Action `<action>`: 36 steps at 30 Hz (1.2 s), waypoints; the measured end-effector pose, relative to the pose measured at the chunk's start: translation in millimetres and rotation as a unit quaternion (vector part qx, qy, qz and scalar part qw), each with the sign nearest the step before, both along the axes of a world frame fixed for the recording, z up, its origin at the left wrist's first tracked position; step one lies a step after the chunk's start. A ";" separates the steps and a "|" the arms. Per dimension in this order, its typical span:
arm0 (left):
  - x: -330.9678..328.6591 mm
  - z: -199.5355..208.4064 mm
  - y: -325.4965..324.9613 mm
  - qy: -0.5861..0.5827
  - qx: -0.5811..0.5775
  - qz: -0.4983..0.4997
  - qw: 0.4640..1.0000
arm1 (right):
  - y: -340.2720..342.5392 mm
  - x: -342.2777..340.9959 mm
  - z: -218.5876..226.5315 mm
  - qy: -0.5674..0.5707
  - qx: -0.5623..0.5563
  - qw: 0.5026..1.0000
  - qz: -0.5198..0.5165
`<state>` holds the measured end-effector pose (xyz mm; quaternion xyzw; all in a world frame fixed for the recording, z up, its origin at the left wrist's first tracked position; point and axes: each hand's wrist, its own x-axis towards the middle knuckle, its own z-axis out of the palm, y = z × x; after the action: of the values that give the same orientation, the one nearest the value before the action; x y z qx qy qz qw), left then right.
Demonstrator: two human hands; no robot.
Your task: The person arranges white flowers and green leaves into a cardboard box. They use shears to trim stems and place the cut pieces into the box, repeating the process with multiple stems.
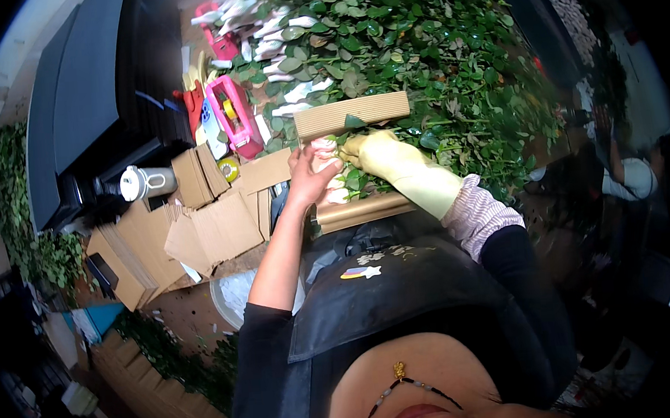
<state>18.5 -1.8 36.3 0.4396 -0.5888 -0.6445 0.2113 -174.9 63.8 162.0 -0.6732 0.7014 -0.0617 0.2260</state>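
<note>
Pale pink roses lie in a row on a sheet of corrugated cardboard, whose far and near edges stand raised on either side of them. My bare left hand is curled around the rose heads from the left, its thumb lying across them. From the right, my right hand, in a pale yellow rubber glove, has its fingers closed just behind the blooms at the leafy stems. What exactly sits inside the glove's fingers is partly hidden. Green leaves show between the two hands.
Leafy rose stems with white-wrapped heads cover the table's far side. To the left are a pink tape dispenser, a white mug, cardboard pieces and black stacked boxes. Another person is at the far right.
</note>
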 end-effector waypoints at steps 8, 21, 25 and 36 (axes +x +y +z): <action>-10.4 8.8 -1.1 0.026 -0.010 0.061 0.998 | 14.5 5.2 57.0 -0.129 0.003 0.988 -0.091; -6.2 40.3 1.5 -0.049 -0.146 0.050 0.987 | 1.5 22.5 -5.4 0.068 -0.089 0.994 -0.003; -4.1 34.7 -1.5 -0.054 -0.196 0.040 0.978 | -3.9 24.3 -7.6 0.114 -0.118 0.986 0.025; -1.1 23.2 -14.6 -0.059 -0.137 -0.026 0.989 | 0.3 23.6 10.2 0.073 -0.140 0.987 0.023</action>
<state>17.4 -16.3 59.5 0.4286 -0.6938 -0.5361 0.2178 -151.4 64.1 172.2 -0.7171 0.6845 -0.1047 0.0787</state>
